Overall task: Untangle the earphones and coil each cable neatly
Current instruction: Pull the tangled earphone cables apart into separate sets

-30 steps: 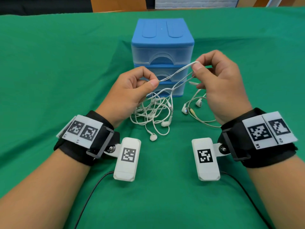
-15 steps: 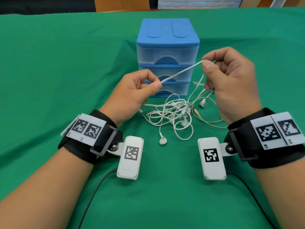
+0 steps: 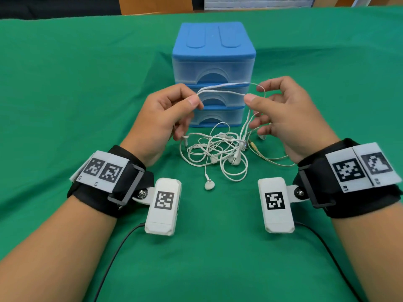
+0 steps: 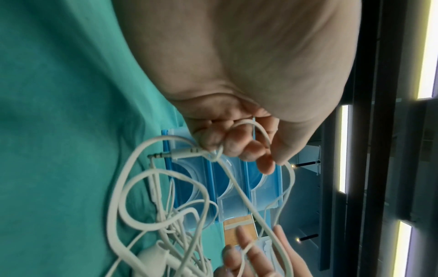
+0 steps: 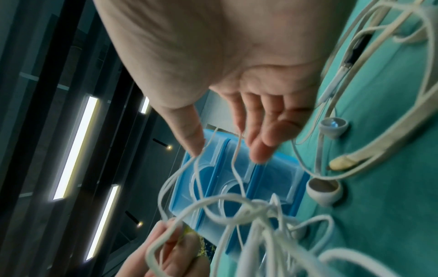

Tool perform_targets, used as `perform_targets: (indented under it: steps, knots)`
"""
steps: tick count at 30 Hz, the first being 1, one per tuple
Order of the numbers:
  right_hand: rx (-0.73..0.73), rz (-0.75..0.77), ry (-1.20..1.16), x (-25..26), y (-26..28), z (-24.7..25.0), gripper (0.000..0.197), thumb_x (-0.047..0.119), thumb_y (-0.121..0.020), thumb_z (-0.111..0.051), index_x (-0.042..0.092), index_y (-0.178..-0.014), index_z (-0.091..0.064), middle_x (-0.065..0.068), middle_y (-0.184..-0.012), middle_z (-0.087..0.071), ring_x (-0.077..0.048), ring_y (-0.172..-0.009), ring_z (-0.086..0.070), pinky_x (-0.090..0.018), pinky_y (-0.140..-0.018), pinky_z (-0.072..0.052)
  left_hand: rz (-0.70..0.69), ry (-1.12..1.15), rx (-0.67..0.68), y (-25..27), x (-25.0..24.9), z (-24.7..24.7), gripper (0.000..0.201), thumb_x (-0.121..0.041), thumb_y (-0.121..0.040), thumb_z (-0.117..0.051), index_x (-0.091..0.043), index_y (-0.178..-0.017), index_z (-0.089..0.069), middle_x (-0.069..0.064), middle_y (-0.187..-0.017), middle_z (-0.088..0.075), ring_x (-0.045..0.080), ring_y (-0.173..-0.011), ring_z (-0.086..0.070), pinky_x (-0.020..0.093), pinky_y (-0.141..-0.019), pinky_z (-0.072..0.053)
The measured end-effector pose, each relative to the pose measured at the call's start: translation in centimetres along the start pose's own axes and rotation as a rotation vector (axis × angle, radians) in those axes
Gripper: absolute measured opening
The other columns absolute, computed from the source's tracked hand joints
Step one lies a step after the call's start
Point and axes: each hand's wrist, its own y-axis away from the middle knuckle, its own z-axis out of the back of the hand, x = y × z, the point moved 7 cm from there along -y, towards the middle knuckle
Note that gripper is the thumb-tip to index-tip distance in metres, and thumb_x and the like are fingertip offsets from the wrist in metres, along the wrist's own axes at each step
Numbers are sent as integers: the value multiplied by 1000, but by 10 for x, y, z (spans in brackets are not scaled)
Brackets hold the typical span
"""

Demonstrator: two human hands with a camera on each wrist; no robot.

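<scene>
White earphone cables (image 3: 214,147) lie in a tangled heap on the green cloth of our tabletop (image 3: 65,83), just in front of a small blue three-drawer plastic chest (image 3: 213,62). From that heap a doubled strand rises and stretches across the gap between our two hands, passing in front of the chest's middle drawer.

Our left hand (image 3: 162,118) pinches the strand between thumb and forefinger, the other fingers curled beneath; its grip is narrow and closed on the cable. In the left wrist view the same hand (image 4: 237,84) has a small knot of cable at its fingertips (image 4: 234,146), and a metal audio jack plug (image 4: 170,155) sticks out sideways just beside that knot.

Our right hand (image 3: 285,114) is looser. Its thumb and forefinger stand apart, with the far end of the strand looped over the forefinger and running past the thumb tip; the remaining fingers are relaxed and spread. In the right wrist view the hand (image 5: 225,65) shows straight fingers, thin cable threading between them, so this grip is wide and only carries the loop.

One white earbud (image 3: 209,185) lies alone on the cloth, nearer to us than the heap. A beige cable (image 3: 268,158) curves away from the heap's right side, passing under our right wrist. Two more earbuds (image 5: 324,191) rest on the cloth near the right hand's fingers.
</scene>
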Motion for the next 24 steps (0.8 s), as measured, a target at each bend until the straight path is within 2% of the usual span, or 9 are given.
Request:
perform_targets:
  steps: [3,6,8,11,13,16,19,21,24]
  knots:
    - [236,-130,123,-8,7,-14,37,47,-86,-71,10,-90,-67,-7,-72,-61,-16,-54,-58,-26,-51,-40,1,38,17,1,-2,-2,14,-17,-96,-56,-11,-84,-62,0,-57,-48,15,-42,-39,23,-43,-32]
    - [382,-33,180,-1,15,-29,31,32,-91,-69,4,-76,-70,2,-58,-59,-8,-49,-49,-17,-48,-36,8,35,30,1,-2,-2,13,-17,-95,-56,-11,-85,-62,1,-58,-50,16,-44,-41,24,-44,-33]
    - [371,32,164,2,14,-30,30,23,-95,-67,2,-74,-70,5,-49,-49,-7,-44,-38,-15,-45,-33,7,21,37,1,-1,-3,12,-18,-94,-58,-11,-86,-63,1,-59,-51,16,-44,-41,24,-44,-33]
    - [347,37,88,4,11,-30,30,21,-97,-64,3,-73,-68,2,-49,-37,-10,-41,-29,-17,-42,-26,-2,-44,61,1,0,-6,14,-20,-93,-62,-6,-92,-64,2,-69,-59,12,-43,-42,21,-45,-35]
    - [330,24,16,6,11,-31,29,18,-99,-62,2,-75,-65,3,-47,-39,-11,-41,-29,-18,-40,-26,3,-82,90,2,1,-10,20,-23,-91,-66,-4,-96,-64,13,-80,-63,10,-43,-41,20,-45,-35]
    - [290,65,-10,16,11,-35,25,16,-99,-61,3,-77,-64,0,-50,-46,-11,-40,-37,-17,-40,-32,22,-128,136,6,0,-15,18,-23,-87,-73,-9,-94,-67,26,-95,-66,9,-48,-40,20,-44,-35]
    - [286,101,2,23,8,-40,16,13,-97,-64,0,-88,-67,-3,-57,-56,-10,-42,-45,-17,-43,-37,40,-156,197,9,-1,-21,12,-11,-85,-78,-10,-90,-67,18,-84,-67,7,-53,-44,16,-46,-36]
    - [292,111,-51,24,6,-44,13,9,-96,-65,-4,-94,-66,-4,-62,-62,-11,-44,-47,-18,-45,-37,42,-145,252,10,0,-25,13,-3,-83,-77,-5,-90,-67,11,-82,-66,7,-59,-51,13,-54,-41]
    - [277,133,-185,22,6,-45,3,5,-94,-65,4,-94,-68,-4,-68,-68,-11,-47,-50,-20,-47,-36,66,-143,313,11,5,-26,11,-5,-80,-80,-3,-87,-72,9,-77,-67,11,-68,-56,22,-68,-45]
